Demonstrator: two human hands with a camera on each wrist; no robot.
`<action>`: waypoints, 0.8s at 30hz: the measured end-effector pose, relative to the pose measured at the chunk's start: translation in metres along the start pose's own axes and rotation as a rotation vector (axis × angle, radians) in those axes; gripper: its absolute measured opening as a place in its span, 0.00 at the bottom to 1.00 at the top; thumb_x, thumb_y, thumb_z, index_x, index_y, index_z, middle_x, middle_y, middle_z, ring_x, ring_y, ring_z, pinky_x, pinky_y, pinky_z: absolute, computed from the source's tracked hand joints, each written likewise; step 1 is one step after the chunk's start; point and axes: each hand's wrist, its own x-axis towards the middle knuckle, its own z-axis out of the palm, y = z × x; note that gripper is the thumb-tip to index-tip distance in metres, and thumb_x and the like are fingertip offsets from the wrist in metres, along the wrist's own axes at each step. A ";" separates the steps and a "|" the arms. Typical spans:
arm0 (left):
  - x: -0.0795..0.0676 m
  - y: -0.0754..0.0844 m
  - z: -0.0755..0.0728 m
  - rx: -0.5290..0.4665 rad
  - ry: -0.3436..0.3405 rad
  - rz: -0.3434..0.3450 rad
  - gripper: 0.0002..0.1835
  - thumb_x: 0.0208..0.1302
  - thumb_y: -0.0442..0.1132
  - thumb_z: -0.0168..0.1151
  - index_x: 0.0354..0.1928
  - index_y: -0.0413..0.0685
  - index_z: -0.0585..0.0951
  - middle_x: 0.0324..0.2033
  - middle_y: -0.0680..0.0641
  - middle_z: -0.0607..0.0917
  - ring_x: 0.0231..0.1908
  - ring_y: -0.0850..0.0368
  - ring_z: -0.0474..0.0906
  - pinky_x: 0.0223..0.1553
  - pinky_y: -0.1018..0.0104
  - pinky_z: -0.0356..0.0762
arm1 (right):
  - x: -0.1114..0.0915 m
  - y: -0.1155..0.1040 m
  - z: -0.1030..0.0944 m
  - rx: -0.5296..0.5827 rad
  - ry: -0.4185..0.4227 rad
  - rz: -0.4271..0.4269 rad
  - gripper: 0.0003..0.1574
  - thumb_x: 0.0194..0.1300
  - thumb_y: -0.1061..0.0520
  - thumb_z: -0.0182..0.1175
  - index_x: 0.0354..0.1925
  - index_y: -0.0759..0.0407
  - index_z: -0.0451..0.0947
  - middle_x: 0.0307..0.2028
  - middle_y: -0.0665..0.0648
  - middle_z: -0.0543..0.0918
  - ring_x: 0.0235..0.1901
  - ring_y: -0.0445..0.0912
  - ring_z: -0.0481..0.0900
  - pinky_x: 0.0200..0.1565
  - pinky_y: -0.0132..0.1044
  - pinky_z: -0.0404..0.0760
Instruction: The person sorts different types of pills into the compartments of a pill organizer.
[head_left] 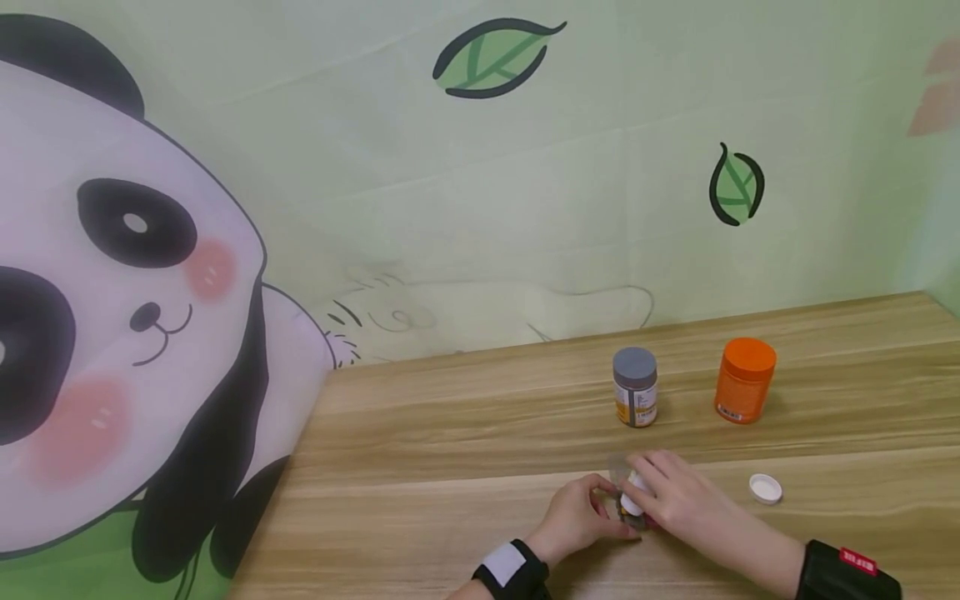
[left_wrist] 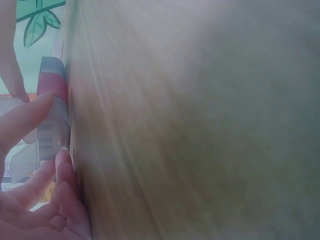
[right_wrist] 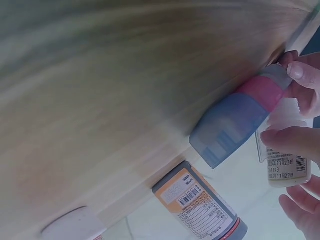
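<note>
Low over the table, my right hand [head_left: 686, 497] grips a small white bottle [right_wrist: 287, 167] between thumb and fingers. The bottle is tipped, its neck pointing down by a small pill case [right_wrist: 235, 125] with blue, pink and grey sections. A clear lid on the case stands raised beside the bottle. My left hand [head_left: 573, 515] holds the case at its near end, thumb on one side and fingertips on the other. In the left wrist view the case [left_wrist: 51, 85] lies flat on the tabletop. The bottle's mouth is hidden.
Behind the hands stand a grey-lidded bottle [head_left: 635, 387] and an orange jar [head_left: 746, 379], both upright. A white cap [head_left: 766, 488] lies on the wooden table [head_left: 420, 442] to the right of my right hand. A panda-print cloth [head_left: 480, 200] hangs along the back.
</note>
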 end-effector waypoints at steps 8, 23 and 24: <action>0.000 0.001 -0.001 -0.001 -0.005 -0.004 0.22 0.37 0.39 0.73 0.37 0.42 0.77 0.11 0.58 0.67 0.12 0.68 0.61 0.12 0.77 0.58 | 0.001 -0.001 0.000 0.015 -0.008 0.017 0.20 0.55 0.60 0.39 0.32 0.60 0.79 0.36 0.64 0.75 0.34 0.54 0.72 0.36 0.45 0.74; 0.000 0.000 0.000 -0.004 0.004 -0.010 0.22 0.37 0.39 0.74 0.38 0.42 0.77 0.11 0.58 0.67 0.12 0.68 0.61 0.12 0.77 0.58 | 0.002 -0.002 0.000 -0.032 0.018 -0.054 0.28 0.64 0.64 0.32 0.30 0.60 0.80 0.35 0.63 0.76 0.33 0.53 0.72 0.35 0.43 0.75; 0.000 0.000 0.000 -0.001 0.005 -0.010 0.22 0.37 0.39 0.74 0.37 0.43 0.77 0.11 0.58 0.67 0.12 0.68 0.61 0.12 0.77 0.58 | 0.002 -0.002 0.000 -0.032 0.017 -0.058 0.28 0.65 0.64 0.31 0.30 0.60 0.80 0.35 0.63 0.76 0.33 0.53 0.72 0.35 0.44 0.75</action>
